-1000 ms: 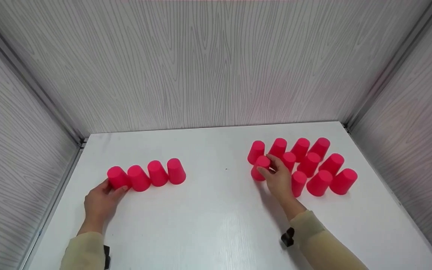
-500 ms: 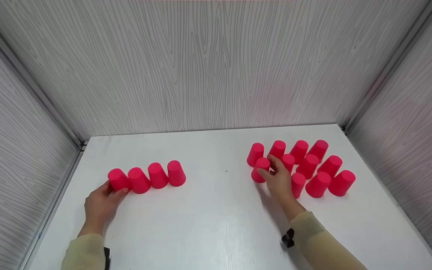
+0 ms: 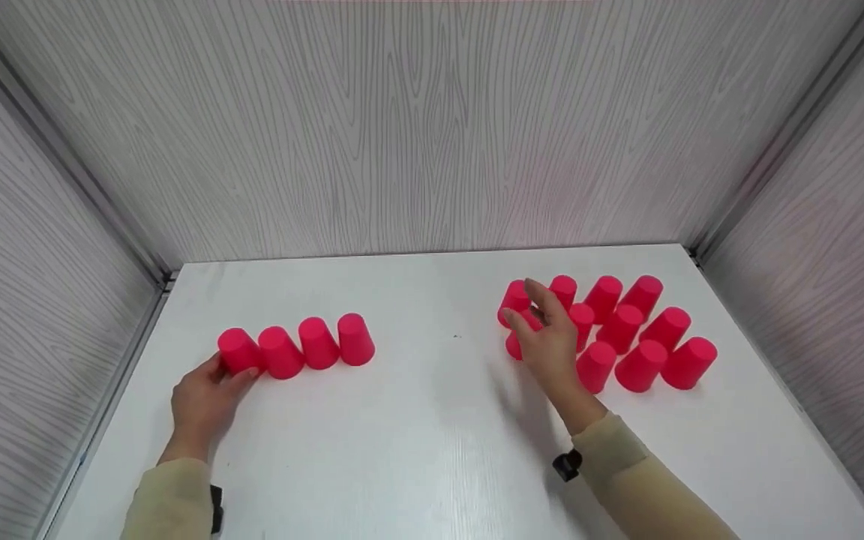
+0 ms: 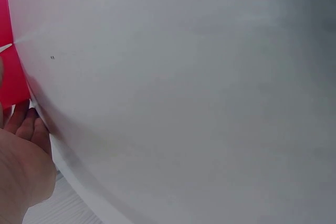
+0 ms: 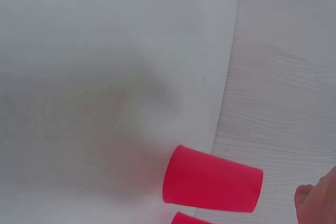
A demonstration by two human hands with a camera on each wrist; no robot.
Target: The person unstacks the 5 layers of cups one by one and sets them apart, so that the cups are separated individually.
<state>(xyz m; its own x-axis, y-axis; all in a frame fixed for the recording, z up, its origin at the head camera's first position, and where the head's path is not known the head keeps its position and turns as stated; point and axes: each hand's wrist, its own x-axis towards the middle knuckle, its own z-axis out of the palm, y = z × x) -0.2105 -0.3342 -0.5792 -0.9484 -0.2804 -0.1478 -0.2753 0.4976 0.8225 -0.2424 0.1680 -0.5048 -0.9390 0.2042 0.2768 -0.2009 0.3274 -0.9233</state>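
Upside-down pink cups stand in two groups in the head view. My left hand (image 3: pixel 203 401) grips the leftmost cup (image 3: pixel 239 351) of a short row on the left, thumb at its near side. In the left wrist view that cup (image 4: pixel 13 80) shows at the left edge. Over on the right, my right hand (image 3: pixel 553 349) hovers with thumb and fingers spread above a front-left cup (image 3: pixel 515 346), which it partly hides. A fingertip overlaps another cup (image 3: pixel 508 301) behind. The right wrist view shows a cup (image 5: pixel 212 179) apart from the hand's visible part.
Three more cups (image 3: pixel 319 343) continue the left row, side by side. Several cups (image 3: pixel 622 330) stand in rows around and right of my right hand. The white tabletop (image 3: pixel 417 420) ends at a wood-grain back panel (image 3: pixel 432 135), with side panels left and right.
My right hand has let go of the front-left cup and lifted slightly, its fingers spreading apart. My left hand keeps its grip on the leftmost cup.
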